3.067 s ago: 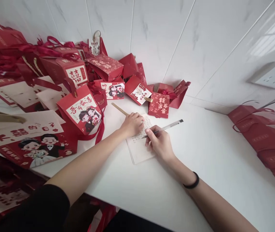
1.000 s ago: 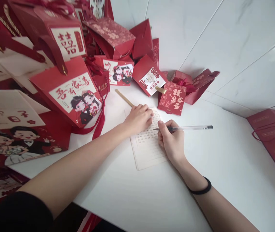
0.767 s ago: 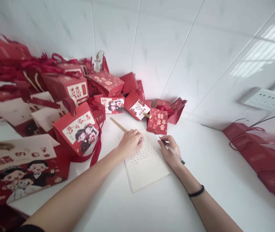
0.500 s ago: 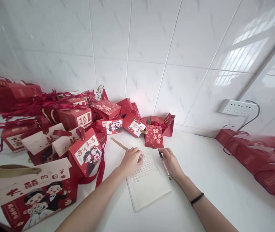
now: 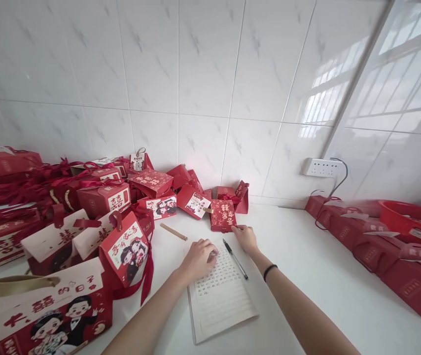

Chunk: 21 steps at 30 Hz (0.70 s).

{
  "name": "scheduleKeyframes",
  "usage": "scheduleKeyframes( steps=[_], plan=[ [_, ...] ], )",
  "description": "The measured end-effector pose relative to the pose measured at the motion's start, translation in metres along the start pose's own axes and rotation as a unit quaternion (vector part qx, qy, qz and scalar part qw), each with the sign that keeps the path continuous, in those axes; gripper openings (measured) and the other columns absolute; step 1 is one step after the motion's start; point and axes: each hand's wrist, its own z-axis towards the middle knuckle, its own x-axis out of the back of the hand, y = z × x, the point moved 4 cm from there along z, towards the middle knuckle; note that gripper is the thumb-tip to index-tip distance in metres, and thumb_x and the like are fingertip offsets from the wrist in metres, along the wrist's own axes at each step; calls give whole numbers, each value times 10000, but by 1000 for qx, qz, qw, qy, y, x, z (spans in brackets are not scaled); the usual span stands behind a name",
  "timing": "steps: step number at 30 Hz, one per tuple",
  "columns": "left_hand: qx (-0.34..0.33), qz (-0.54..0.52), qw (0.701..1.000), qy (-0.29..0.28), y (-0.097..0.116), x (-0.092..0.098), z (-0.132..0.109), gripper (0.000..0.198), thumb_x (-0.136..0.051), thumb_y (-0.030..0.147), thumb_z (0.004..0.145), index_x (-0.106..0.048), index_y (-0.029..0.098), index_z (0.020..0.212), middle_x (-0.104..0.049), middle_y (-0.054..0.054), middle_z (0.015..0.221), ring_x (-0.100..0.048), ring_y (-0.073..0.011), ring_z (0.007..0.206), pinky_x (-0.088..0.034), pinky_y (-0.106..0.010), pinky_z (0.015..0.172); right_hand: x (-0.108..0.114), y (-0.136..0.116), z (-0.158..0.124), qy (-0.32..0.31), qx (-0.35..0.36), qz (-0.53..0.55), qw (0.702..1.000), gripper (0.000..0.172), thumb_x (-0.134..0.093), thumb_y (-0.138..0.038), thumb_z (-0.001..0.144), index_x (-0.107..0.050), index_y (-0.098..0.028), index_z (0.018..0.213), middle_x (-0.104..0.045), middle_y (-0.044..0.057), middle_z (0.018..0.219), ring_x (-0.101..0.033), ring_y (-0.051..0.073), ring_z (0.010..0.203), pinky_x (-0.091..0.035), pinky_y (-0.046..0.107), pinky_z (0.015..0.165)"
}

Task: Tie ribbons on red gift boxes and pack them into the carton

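My left hand (image 5: 200,259) rests on the upper left part of an open notebook (image 5: 228,310), its fingers loosely bent over the page. Rows of small handwriting fill the page's upper half. Across the notebook's right side lies a black-capped clear pen (image 5: 235,259), touched by neither hand. My right hand (image 5: 246,238), with a black band on the wrist, reaches past the notebook. Its thumb and fingertips are closed at the lower right corner of a flat-lying red gift box (image 5: 223,215) with pale lettering. A thin tan strip (image 5: 173,231) lies left of the notebook.
Red gift boxes with ribbons crowd the left, including a large box with a cartoon couple (image 5: 53,315). More red boxes (image 5: 192,201) lean near the tiled wall. At right stand a row of red bags (image 5: 373,246) and a red basin (image 5: 410,222); a power strip (image 5: 320,167) hangs above.
My right hand has let go of the pen, which now lies on the notebook, and has moved to the red box's corner. My left hand stays on the notebook. The view has shifted.
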Motion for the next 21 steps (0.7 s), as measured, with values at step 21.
scheduleKeyframes(
  steps=[21],
  plan=[
    [-63, 12, 994, 90, -10, 19, 3, 254, -483, 194, 854, -530, 194, 1104, -619, -86, 1126, -607, -244, 1053, -485, -412, 907, 132, -46, -65, -96, -118, 455, 877, 227, -431, -72, 915, -596, -95, 760, -677, 89, 798, -672, 103, 702, -578, 118, 666]
  ],
)
